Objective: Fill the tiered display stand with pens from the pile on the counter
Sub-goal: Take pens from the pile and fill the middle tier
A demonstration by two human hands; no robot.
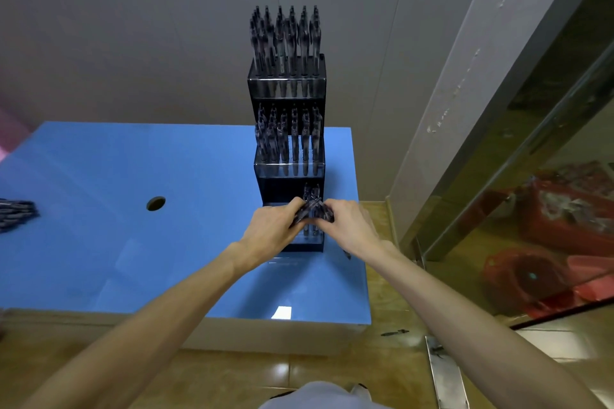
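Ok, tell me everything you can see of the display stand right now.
The display stand is a dark, smoky see-through plastic tower with three stepped tiers, standing upright near the right edge of the blue counter. The top and middle tiers are packed with upright dark pens. The bottom tier holds only a couple at its right side. Both hands meet right over that tier: the left hand and right hand together hold a small bunch of pens there.
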